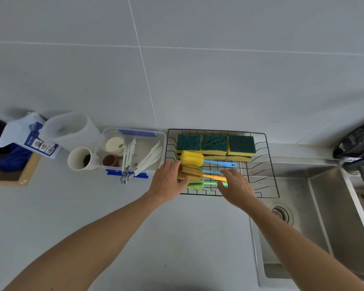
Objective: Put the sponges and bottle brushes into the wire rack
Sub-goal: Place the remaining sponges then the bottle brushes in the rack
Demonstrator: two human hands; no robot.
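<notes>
The wire rack (267,164), black and open-gridded, is sitting on the grey counter (93,206) against the wall, its right part overhanging the steel sink (324,206). Inside it, along the 12 o'clock edge, three stacks of sponges (214,144) are standing side by side, each yellow with a dark green scouring face uppermost; how many lie in each stack cannot be told. Toward 8 o'clock in the rack, three bottle brushes are lying with foam heads at 9 o'clock and handles pointing to 3 o'clock: a yellow brush (192,158) with a blue handle, a tan brush (190,172) with an orange handle, a green brush (195,184) with a green handle. A further light blue handle is showing between them.

The left hand (168,182) is resting open against the tan and green foam heads. The right hand (236,185) is lying with fingers spread over the handles, gripping nothing that can be seen.

At 9 o'clock of the rack, a clear plastic tub (135,133) is holding white utensils and small cups. A white cup (80,158) is standing beside it.
</notes>
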